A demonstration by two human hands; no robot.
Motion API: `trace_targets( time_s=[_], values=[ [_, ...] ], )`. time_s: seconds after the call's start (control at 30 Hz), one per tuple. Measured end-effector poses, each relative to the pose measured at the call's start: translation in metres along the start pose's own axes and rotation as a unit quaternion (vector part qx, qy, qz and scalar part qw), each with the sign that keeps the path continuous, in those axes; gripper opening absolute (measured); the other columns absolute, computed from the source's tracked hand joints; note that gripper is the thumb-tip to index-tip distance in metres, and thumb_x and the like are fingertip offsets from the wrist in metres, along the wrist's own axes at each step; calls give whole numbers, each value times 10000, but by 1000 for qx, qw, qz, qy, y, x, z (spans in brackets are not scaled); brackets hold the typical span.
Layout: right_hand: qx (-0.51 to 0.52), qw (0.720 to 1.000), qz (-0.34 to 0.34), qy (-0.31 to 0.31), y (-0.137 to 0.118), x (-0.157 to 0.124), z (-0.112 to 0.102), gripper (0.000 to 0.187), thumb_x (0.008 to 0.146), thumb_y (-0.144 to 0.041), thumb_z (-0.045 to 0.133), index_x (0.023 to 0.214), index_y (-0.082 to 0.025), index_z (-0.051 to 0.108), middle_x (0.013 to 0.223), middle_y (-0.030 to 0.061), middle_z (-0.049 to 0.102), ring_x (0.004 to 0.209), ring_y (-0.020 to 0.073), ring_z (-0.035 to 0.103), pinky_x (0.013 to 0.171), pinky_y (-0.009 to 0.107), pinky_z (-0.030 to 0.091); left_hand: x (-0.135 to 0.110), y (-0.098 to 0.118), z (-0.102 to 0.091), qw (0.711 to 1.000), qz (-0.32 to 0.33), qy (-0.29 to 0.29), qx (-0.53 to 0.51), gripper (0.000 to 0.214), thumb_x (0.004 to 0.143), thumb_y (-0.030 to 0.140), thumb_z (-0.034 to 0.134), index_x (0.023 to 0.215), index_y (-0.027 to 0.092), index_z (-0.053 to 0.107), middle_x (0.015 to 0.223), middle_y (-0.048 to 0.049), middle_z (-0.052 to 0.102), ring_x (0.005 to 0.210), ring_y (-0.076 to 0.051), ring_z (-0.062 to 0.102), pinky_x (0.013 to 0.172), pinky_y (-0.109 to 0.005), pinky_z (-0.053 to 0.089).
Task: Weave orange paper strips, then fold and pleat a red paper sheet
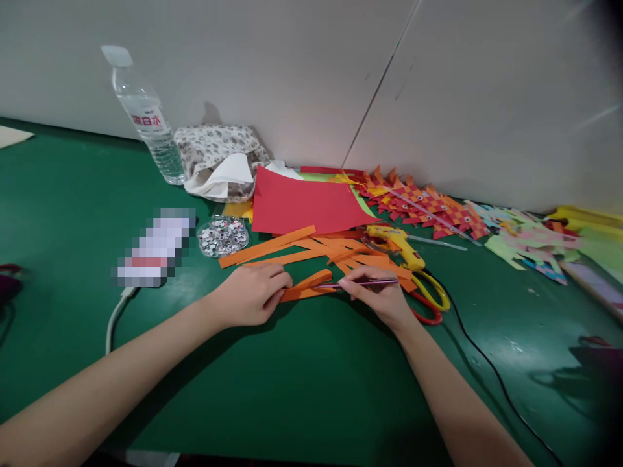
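My left hand (253,295) is curled closed and presses down the left end of a folded orange paper strip (309,287) on the green table (302,383). My right hand (377,295) pinches a thin pencil (365,283) that lies across the strip's right end. More orange paper strips (311,250) lie just beyond both hands. Yellow-and-red scissors (431,295) rest right of my right hand.
A yellow glue gun (399,245) with a black cord (487,370) lies behind the strips. Red paper sheet (306,204), a dish of googly eyes (222,236), a water bottle (146,120), a cloth pouch (219,159) and woven paper fish (428,207) line the wall.
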State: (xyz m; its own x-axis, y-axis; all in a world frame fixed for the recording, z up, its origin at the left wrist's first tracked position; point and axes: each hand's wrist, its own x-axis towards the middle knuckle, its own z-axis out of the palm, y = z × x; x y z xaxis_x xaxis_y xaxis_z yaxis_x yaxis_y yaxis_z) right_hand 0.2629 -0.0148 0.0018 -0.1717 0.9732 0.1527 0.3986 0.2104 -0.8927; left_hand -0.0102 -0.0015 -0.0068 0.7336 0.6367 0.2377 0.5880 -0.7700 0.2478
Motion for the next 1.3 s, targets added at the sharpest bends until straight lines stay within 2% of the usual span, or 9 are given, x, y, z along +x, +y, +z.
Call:
trace_targets(
  time_s=[0.27,0.4,0.57,0.83,1.07,1.2,1.3],
  values=[
    [-4,999,-5,33,6,2,-11,199,756,-361,720,651,-198,674,538,-6,607,503,131,538,497,264,406,0,-1,0,1000,-1,-1,2,169,859,151,416,932,188,564,879,-33,611,718,-153,578,506,-247,349],
    [9,1000,-8,20,3,0,-5,197,759,-372,714,669,-200,677,557,-1,620,513,137,553,507,268,432,1,1,-2,1000,1,1,2,170,860,154,416,928,186,569,876,-36,608,707,-153,577,502,-248,358],
    [-25,999,-14,-14,2,-1,1,178,776,-366,703,710,-201,700,658,17,673,570,144,586,543,269,447,1,1,-1,1000,2,2,4,179,852,149,414,928,185,572,869,-38,608,694,-147,569,509,-240,363],
    [-40,999,-12,-11,0,-1,-4,171,778,-359,703,705,-204,697,644,20,671,567,152,578,539,279,442,2,1,-1,1000,2,-6,-1,177,859,152,405,932,187,563,878,-31,605,725,-159,579,528,-262,371],
    [-41,998,-34,41,5,-1,-12,168,776,-333,708,670,-206,676,603,2,643,529,137,551,522,274,427,1,0,-1,1000,-3,-11,-2,176,857,151,408,940,189,558,877,-32,609,727,-162,577,518,-257,345],
    [6,999,-37,20,-1,-3,-3,132,776,-319,710,703,-211,692,625,3,662,523,129,558,514,262,441,1,1,-1,1000,0,-11,-7,182,844,139,413,944,189,556,880,-29,610,740,-164,582,527,-261,352],
    [-3,1000,-25,-15,-10,-4,11,125,777,-314,708,712,-208,697,677,17,695,544,131,584,529,260,461,1,1,-2,1000,0,-9,-10,185,830,133,425,948,188,557,885,-30,614,744,-165,585,532,-261,358]
  ],
)
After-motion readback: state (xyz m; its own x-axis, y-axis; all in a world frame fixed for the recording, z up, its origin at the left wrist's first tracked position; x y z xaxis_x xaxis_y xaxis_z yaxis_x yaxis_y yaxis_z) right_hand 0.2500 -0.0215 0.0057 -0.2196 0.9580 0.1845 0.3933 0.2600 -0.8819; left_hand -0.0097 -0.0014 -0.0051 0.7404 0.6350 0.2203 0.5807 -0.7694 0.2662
